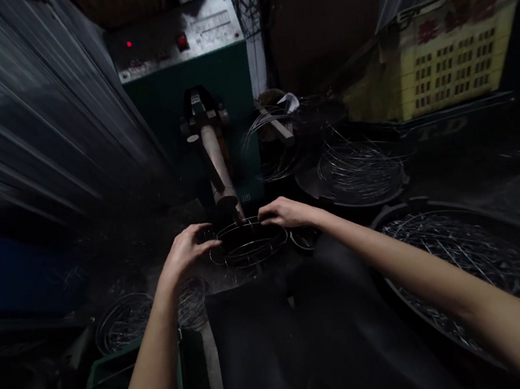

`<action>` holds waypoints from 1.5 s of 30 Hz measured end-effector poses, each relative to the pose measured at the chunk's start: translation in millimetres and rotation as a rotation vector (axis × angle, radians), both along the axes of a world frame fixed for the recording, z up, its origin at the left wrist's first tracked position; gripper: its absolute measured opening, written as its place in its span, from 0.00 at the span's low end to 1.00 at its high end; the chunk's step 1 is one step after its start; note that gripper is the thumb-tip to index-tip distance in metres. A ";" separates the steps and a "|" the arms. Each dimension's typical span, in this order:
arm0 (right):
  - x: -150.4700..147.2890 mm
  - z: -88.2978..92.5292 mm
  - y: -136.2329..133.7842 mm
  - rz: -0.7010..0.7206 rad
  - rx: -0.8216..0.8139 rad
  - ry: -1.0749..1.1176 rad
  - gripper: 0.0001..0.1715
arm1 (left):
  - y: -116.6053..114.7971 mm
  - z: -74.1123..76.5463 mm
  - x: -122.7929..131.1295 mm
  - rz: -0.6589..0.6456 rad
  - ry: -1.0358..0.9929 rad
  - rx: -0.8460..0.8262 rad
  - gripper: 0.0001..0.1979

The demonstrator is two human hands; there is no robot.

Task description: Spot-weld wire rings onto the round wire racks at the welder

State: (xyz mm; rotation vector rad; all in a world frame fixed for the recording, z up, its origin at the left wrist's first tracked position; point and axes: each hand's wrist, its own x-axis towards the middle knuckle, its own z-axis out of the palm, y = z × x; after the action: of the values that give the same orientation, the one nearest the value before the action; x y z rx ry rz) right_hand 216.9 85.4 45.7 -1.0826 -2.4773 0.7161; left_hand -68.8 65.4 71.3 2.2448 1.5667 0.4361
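A round wire frame [248, 243], made of thin rings joined by short pieces, sits in front of me below the machine's long rod-like arms [220, 168]. Its far rim meets the tip of the lower arm. My right hand [280, 212] pinches the frame's rim at the far right, the fingers pressed together. On the left side, my left hand [189, 252] has its thumb and fingers apart, the thumb reaching over the rim. Whether the left fingertips touch the wire I cannot tell in this dim light.
A green machine [152, 106] with a red switch stands ahead. Black trays of wire pieces [469, 266] and wire rings [359, 169] lie to the right, near a yellow crate [455, 58]. A green crate [106, 376] and wire coils [125, 321] are at lower left.
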 end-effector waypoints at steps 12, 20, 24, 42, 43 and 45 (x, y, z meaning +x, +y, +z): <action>-7.5 17.7 4.0 0.123 -0.011 -0.117 0.07 | 4.2 -13.0 38.3 -0.137 0.139 0.031 0.12; -6.6 6.9 -1.1 0.069 0.055 -0.014 0.10 | -0.2 -12.6 37.0 -0.153 0.074 0.026 0.13; -8.3 17.8 1.5 0.091 -0.011 -0.176 0.08 | 1.2 -15.0 34.1 -0.153 0.031 0.039 0.13; 5.0 9.4 -1.3 0.023 0.254 -0.145 0.10 | -7.2 1.1 40.0 -0.129 0.054 -0.059 0.16; 5.0 6.9 -3.0 0.008 0.291 -0.147 0.10 | -7.2 0.8 40.6 -0.128 0.065 -0.060 0.16; 4.4 3.2 -6.7 -0.023 0.331 -0.156 0.10 | -6.5 -1.5 41.1 -0.131 0.078 -0.047 0.15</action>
State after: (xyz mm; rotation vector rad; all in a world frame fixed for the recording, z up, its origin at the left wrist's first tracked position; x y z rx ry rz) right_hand 221.4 78.7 49.0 -1.0706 -2.5857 0.2070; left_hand -27.7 58.9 69.7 2.3360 1.4403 0.2755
